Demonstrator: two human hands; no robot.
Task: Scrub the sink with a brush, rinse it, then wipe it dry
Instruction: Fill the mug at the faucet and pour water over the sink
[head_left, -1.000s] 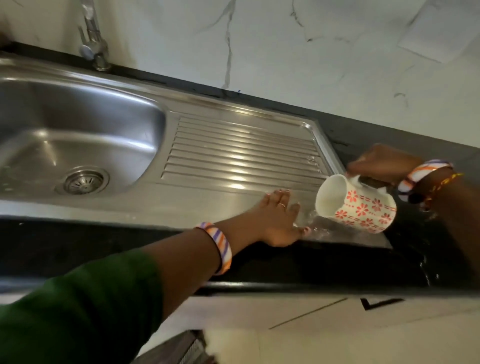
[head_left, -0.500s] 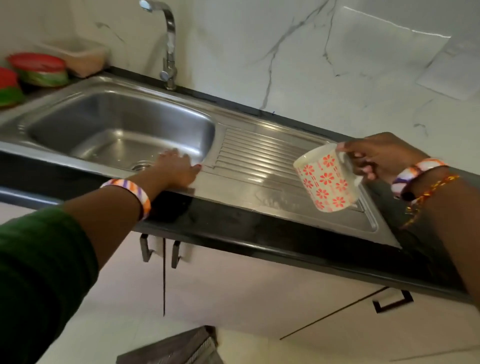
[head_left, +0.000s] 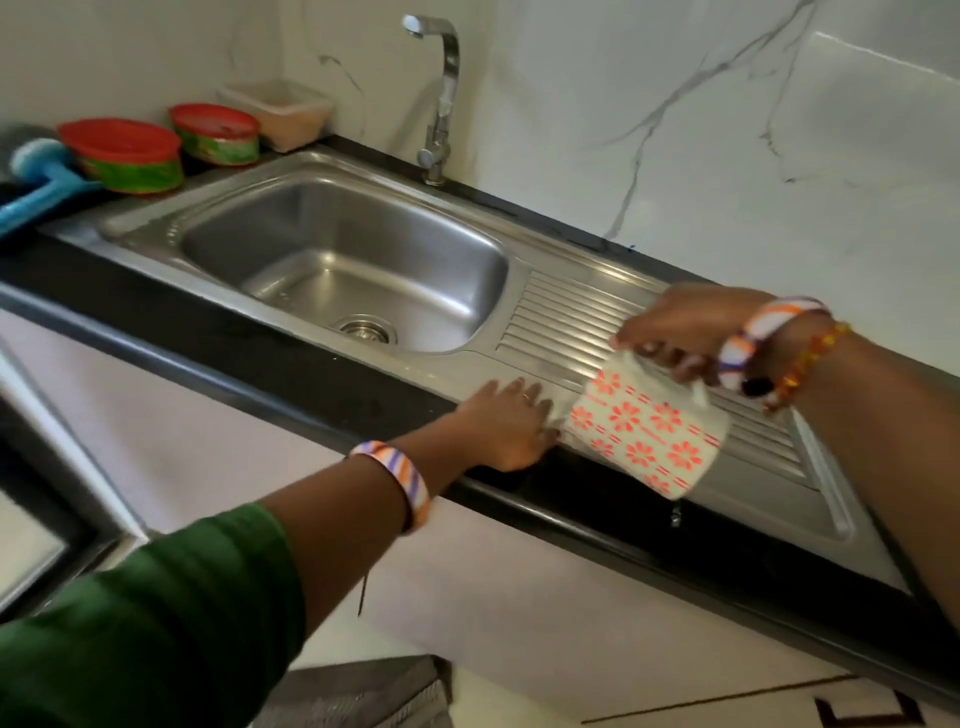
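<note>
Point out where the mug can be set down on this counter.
The ribbed drainboard between the basin and the right hand is bare, as is the basin floor around the drain. Crowded: the back left corner, with two red-lidded tubs, a box and the blue brush.

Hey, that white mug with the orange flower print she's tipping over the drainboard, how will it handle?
The white mug with orange flowers looks like rigid ceramic, so probably fragile if dropped on the steel drainboard. The right hand holds it by the handle; with water dripping, it may be slippery.
</note>
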